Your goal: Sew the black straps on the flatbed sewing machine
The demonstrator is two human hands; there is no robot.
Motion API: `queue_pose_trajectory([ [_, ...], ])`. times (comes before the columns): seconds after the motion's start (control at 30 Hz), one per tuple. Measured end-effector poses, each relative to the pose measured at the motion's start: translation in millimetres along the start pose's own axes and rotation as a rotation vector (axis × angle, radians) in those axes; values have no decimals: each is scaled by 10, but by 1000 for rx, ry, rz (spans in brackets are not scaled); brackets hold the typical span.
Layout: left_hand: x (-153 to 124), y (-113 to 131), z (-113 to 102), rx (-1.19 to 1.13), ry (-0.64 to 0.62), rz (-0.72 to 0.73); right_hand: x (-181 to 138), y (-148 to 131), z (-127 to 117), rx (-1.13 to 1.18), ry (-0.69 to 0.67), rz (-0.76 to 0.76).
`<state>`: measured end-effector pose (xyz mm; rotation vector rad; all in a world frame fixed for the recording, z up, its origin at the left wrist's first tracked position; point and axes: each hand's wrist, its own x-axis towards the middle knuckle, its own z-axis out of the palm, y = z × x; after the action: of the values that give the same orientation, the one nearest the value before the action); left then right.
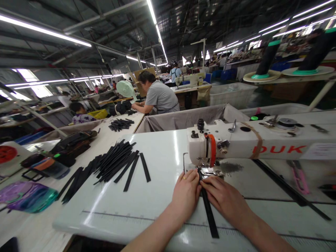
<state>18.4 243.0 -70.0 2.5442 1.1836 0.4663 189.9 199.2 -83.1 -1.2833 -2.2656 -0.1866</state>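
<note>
A black fabric strip point(209, 213) lies under the head of a white sewing machine point(236, 140), its free end pointing toward me. My left hand point(186, 190) presses on the strip's left side, fingers together close to the metal presser foot point(208, 171). From the right, my right hand point(224, 196) pinches the same strip just below the foot. The fingertips of both hands nearly meet, and they cover the strip's far end. To the left, a pile of black strips point(115, 161) rests on the table, with a single strip point(145, 167) apart from it.
Pink-handled scissors point(299, 176) and long black strips point(278, 182) lie under the machine arm. A purple-and-teal bottle point(28, 196) and a cup point(49, 167) stand at left. Black thread cones point(267, 59) rise at upper right. A co-worker in grey point(162, 96) sits ahead.
</note>
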Motion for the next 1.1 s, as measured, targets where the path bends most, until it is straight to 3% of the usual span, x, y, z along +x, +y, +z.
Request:
queue_pose_trajectory([
  [0.43, 83, -71, 45, -85, 99, 23, -20, 43, 51, -14, 11, 54],
  [0.83, 98, -131, 120, -159, 166, 69, -86, 46, -36, 277, 44, 21],
  [1.1, 86, -78, 95, -183, 179, 57, -62, 58, -29, 206, 47, 25],
])
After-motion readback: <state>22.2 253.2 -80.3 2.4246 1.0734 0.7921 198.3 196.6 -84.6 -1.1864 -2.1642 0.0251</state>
